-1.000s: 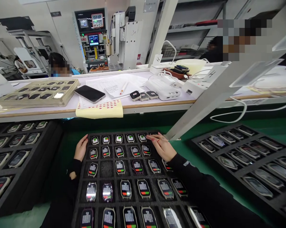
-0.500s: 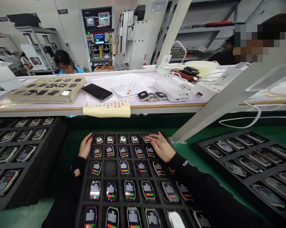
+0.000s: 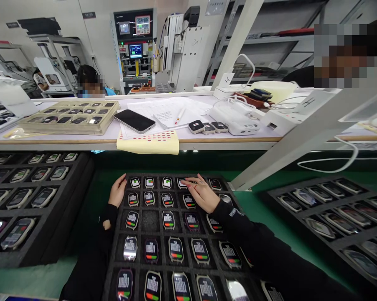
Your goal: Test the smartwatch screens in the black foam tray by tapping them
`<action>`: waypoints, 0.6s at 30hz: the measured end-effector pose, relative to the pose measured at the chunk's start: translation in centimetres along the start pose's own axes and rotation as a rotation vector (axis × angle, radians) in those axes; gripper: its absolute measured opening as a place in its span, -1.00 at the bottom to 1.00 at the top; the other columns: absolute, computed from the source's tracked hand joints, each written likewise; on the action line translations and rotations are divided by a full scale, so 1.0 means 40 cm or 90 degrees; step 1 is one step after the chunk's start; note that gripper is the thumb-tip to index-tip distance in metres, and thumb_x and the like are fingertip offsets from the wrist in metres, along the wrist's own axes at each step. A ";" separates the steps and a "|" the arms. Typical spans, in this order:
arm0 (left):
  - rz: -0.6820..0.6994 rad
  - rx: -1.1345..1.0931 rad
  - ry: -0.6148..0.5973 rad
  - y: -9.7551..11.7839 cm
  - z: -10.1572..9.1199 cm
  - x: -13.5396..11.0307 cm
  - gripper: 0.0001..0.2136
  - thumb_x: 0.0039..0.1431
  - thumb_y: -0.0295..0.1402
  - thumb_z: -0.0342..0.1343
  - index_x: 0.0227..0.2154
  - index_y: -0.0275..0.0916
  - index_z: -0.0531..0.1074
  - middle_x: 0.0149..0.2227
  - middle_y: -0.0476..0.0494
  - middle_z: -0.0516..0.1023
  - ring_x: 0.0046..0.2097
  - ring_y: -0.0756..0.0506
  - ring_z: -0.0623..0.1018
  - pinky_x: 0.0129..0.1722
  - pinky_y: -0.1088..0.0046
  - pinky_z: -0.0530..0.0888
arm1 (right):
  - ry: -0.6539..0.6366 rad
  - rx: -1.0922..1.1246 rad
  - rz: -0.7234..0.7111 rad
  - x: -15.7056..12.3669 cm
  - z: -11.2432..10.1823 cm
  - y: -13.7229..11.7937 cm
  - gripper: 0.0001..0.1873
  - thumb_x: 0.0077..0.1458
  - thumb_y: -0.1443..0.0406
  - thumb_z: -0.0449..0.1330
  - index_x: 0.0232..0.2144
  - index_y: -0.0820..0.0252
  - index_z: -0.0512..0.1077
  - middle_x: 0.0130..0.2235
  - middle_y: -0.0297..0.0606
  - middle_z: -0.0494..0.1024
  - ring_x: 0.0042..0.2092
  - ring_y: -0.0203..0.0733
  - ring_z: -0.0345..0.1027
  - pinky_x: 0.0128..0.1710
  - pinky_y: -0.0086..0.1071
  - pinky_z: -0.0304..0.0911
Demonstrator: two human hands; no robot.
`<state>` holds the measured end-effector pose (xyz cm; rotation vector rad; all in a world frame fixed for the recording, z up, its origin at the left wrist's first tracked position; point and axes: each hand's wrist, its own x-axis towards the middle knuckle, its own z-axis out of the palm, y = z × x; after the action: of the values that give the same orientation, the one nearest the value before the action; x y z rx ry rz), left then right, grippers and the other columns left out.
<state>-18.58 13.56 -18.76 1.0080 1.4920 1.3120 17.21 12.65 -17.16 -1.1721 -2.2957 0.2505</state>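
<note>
A dark foam tray (image 3: 149, 220) lies before me, its compartments holding rows of smartwatches with lit screens. One compartment in the third row from the back holds no watch. My left hand (image 3: 117, 191) grips the tray's back left corner, fingertips at its rim. Over the back row, my right hand (image 3: 205, 195) stretches its fingers out, fingertips at the screen of the fourth smartwatch (image 3: 181, 184). Green and white show on several back-row screens; those nearer me, such as this smartwatch (image 3: 176, 249), carry white text over red and green blocks. My right hand and sleeve hide some watches.
More foam trays of watches stand at the left (image 3: 47, 213) and right (image 3: 324, 200). A slanted white post (image 3: 270, 152) rises at the right. The shelf above bears a phone (image 3: 135, 121), papers, a pale plastic tray (image 3: 69, 125) and a white charger (image 3: 238, 121). People sit beyond.
My right hand has moved left along the back row, from the fifth watch to the fourth. The fifth watch is now hidden. My left hand stays at the tray corner; the view has shifted slightly.
</note>
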 end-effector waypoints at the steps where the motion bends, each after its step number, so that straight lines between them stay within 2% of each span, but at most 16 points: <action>1: -0.001 0.001 -0.001 0.003 0.000 -0.001 -0.64 0.27 -0.39 0.04 0.10 -0.26 0.45 0.20 -0.22 0.45 0.23 -0.21 0.43 0.24 0.24 0.36 | -0.003 0.000 -0.003 0.003 0.004 -0.003 -0.49 0.41 0.23 -0.20 0.04 0.22 0.51 -0.05 -0.06 0.59 0.12 0.07 0.36 0.27 0.34 -0.06; 6: -0.008 0.002 -0.003 0.009 0.000 -0.006 -0.64 0.28 -0.39 0.03 0.11 -0.25 0.44 0.20 -0.22 0.45 0.23 -0.21 0.43 0.23 0.25 0.37 | -0.005 0.000 -0.013 0.016 0.009 -0.008 -0.49 0.40 0.23 -0.19 -0.05 0.21 0.55 -0.08 -0.05 0.60 0.10 0.09 0.38 0.27 0.35 -0.08; 12: -0.008 0.000 -0.006 0.003 0.000 -0.003 -0.64 0.28 -0.40 0.03 0.11 -0.23 0.44 0.20 -0.20 0.45 0.23 -0.20 0.42 0.23 0.28 0.37 | 0.007 0.016 -0.012 0.034 0.007 -0.009 -0.50 0.40 0.24 -0.19 0.00 0.18 0.53 -0.08 -0.09 0.61 0.12 0.04 0.37 0.29 0.31 -0.09; 18: -0.006 -0.003 -0.006 -0.007 0.001 0.002 -0.64 0.28 -0.41 0.02 0.11 -0.22 0.44 0.20 -0.20 0.46 0.22 -0.19 0.44 0.23 0.25 0.37 | -0.008 0.039 -0.030 0.058 0.038 -0.045 -0.49 0.41 0.25 -0.20 0.03 0.18 0.52 -0.08 -0.09 0.61 0.12 0.04 0.36 0.29 0.34 -0.10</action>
<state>-18.57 13.61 -19.03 1.0024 1.4841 1.3019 14.04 13.54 -16.81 -1.0876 -2.3062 0.3093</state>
